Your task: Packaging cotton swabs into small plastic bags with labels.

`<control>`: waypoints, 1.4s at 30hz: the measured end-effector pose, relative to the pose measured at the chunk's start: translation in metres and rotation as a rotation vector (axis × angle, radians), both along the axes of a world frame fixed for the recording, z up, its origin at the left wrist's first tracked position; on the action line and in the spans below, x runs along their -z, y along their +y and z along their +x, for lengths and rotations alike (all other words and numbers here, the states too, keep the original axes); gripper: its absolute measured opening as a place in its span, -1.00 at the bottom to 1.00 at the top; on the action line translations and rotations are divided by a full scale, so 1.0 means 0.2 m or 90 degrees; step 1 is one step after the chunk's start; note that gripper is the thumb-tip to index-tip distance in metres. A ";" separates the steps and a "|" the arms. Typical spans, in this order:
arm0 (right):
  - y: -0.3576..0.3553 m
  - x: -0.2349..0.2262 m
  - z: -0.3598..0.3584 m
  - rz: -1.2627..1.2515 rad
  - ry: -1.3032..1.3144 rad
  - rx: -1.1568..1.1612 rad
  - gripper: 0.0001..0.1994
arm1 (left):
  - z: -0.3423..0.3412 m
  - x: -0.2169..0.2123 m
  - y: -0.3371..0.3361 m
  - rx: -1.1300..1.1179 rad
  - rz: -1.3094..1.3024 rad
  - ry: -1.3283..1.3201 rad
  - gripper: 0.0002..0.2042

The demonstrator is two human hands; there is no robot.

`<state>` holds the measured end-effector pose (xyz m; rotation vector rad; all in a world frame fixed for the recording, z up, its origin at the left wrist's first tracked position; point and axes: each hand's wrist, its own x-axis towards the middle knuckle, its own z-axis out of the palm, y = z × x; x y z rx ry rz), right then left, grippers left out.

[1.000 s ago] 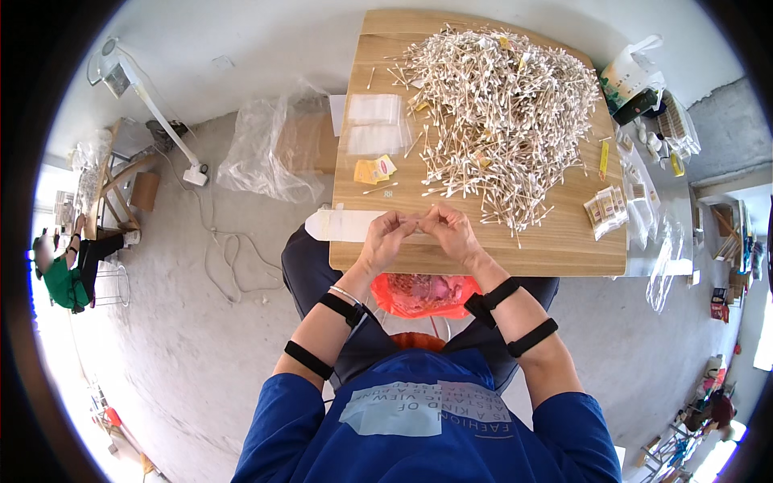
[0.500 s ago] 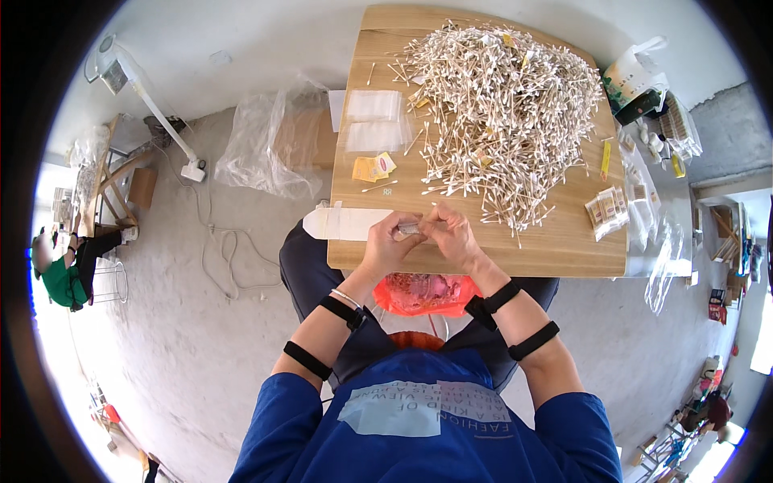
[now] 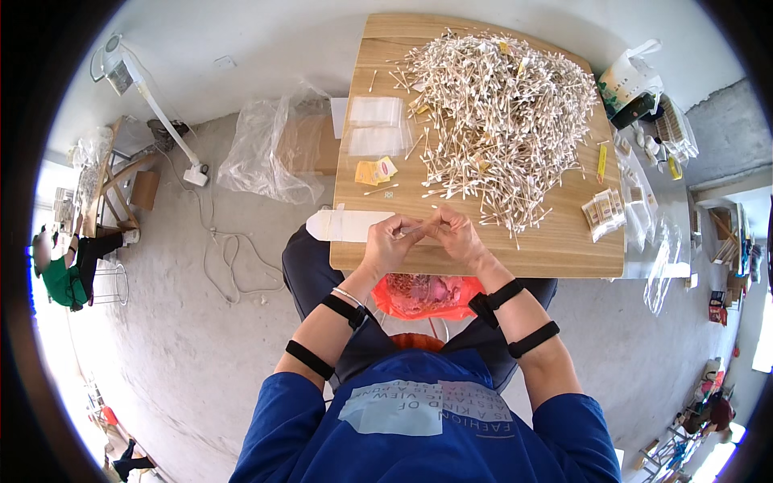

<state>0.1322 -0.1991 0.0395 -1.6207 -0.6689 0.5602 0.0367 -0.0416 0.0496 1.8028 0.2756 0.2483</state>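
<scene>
Both my hands meet over the near edge of the wooden table, fingertips touching. The fingers of my left hand are closed in a pinch on a small clear plastic bag, mostly hidden by the fingers. My right hand pinches the bag's other end; its contents cannot be made out. A white card strip lies flat beside my left hand. Beyond the hands spreads a big heap of cotton swabs. Yellow paper labels and a single cotton swab lie left of the heap.
Flat clear bags lie at the table's left. Filled packets and a yellow cutter sit at the right. A red plastic bag hangs below the near edge. A cable runs over the floor; another person sits far left.
My hands have drawn closer together, and the fingers now cover more of the clear bag. The view has shifted slightly. The heap of cotton swabs looks the same.
</scene>
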 end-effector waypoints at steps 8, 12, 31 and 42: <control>0.00 -0.15 0.03 -0.069 -0.054 -0.030 -0.76 | 0.00 -0.03 0.04 0.032 0.063 0.049 -0.78; -0.01 -0.13 0.04 -0.116 -0.113 -0.062 -0.77 | -0.01 0.01 0.01 -0.022 0.056 -0.013 -0.75; 0.01 -0.07 -0.02 -0.049 -0.191 0.027 -0.85 | -0.04 0.06 0.02 0.053 -0.199 -0.024 -0.94; 0.04 -0.02 -0.01 -0.070 0.117 -0.006 -0.85 | -0.04 0.13 0.05 0.077 -0.358 0.067 -0.87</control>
